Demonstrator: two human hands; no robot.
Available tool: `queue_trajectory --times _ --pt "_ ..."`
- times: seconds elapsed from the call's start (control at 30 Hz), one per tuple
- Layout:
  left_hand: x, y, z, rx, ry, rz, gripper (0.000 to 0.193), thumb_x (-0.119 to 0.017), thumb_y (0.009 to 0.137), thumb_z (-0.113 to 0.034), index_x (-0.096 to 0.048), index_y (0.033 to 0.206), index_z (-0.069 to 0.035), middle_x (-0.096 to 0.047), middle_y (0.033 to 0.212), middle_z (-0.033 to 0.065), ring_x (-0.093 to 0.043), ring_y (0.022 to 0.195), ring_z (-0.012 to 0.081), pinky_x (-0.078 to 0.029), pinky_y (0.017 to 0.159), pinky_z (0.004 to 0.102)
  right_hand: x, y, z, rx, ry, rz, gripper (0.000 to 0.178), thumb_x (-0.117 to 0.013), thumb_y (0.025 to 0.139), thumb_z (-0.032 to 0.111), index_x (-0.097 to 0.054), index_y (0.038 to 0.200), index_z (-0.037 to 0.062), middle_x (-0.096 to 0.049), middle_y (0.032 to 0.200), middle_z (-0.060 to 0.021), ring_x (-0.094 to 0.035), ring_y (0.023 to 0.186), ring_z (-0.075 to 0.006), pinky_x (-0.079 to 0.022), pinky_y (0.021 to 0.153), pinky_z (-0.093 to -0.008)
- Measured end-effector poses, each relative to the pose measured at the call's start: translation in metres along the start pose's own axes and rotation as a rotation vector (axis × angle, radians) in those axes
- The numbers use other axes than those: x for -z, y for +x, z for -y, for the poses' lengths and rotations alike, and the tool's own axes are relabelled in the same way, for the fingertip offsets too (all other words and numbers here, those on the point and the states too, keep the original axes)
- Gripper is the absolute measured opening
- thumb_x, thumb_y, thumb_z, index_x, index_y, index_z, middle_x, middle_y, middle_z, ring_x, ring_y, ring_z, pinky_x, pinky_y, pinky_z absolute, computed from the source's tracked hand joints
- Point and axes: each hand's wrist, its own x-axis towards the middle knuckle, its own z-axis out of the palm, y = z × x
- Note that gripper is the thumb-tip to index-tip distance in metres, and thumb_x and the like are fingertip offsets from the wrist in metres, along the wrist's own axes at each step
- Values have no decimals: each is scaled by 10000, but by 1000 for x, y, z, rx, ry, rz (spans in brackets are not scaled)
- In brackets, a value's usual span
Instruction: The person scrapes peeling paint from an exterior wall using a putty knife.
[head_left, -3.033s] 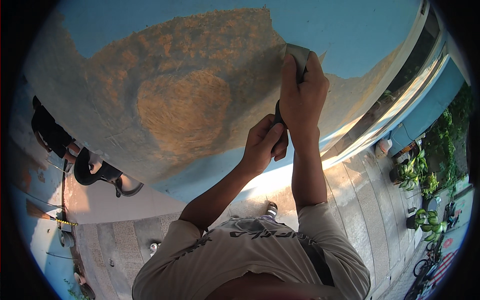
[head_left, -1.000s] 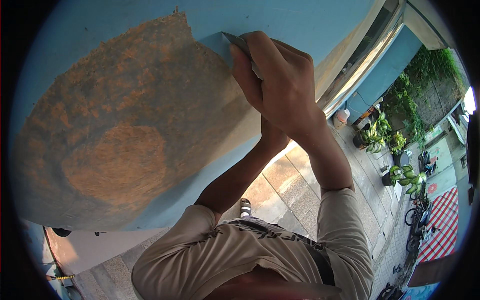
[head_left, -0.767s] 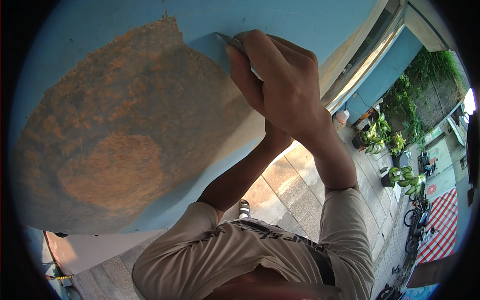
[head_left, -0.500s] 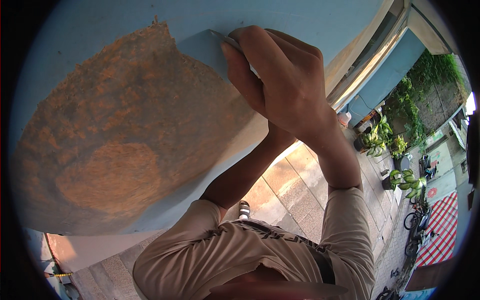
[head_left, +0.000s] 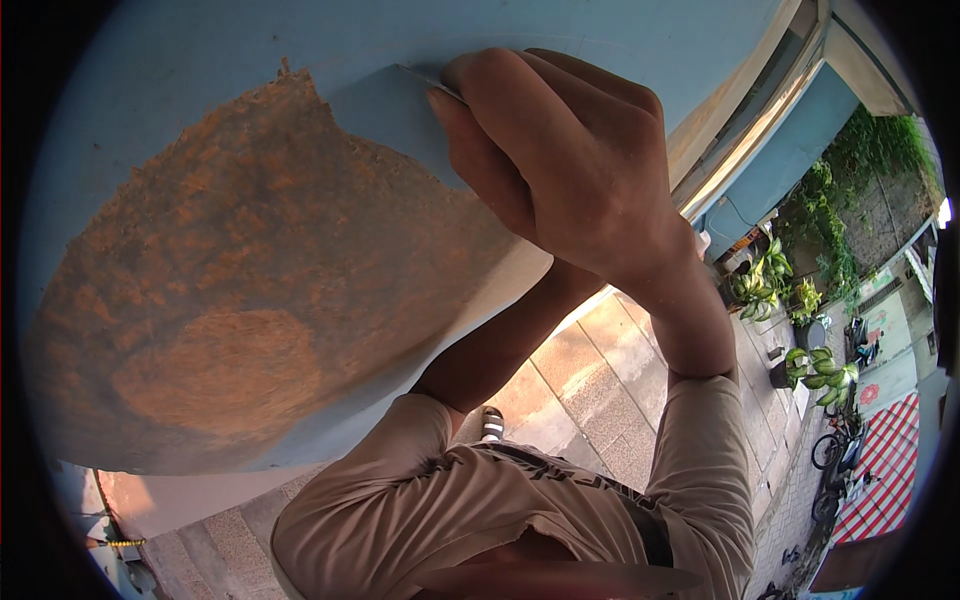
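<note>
Above a curved, blue-painted surface [head_left: 190, 75], my right hand [head_left: 580, 160] is closed, with thumb and forefinger pinching a thin flat blade [head_left: 428, 82]. Its exposed edge rests against or very near the blue paint; most of it is hidden in my fingers. Just left of the blade and below it spreads a bare patch [head_left: 230, 230], grey-brown and mottled with orange, with a ragged border against the paint. My left forearm [head_left: 510, 335] reaches up behind my right wrist. My left hand is hidden there, so its fingers do not show.
Paving tiles [head_left: 590, 370] lie below, with a sandalled foot [head_left: 492, 422] on them. Potted plants [head_left: 765, 280] stand to the right, beyond my right arm. Farther off are parked motorbikes [head_left: 830, 450] and a red-and-white checked sheet [head_left: 880, 470].
The view has shifted, so the patch sits slightly lower and farther left. Against the patch, my right hand and the blade have moved a little upward. The grip looks the same.
</note>
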Motion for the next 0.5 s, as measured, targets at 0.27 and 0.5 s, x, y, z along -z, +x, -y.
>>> queue_trajectory --times 0.27,0.5 --pt "-4 1 2 3 110 -58 341 -589 938 -323 -512 1177 -93 -514 1034 30 -525 994 147 -430 800 342 1 1 -2 6 -17 3 204 -709 840 41 -521 760 46 -484 547 -33 -482 435 -152 -370 397 -314" --pt "-11 1 8 9 198 -110 352 -610 929 -290 -507 1195 -83 -519 1067 42 -529 1026 157 -435 819 346 5 11 -4 -40 -85 77 151 -638 764 126 -519 853 99 -478 547 3 -529 453 -154 -385 364 -308"
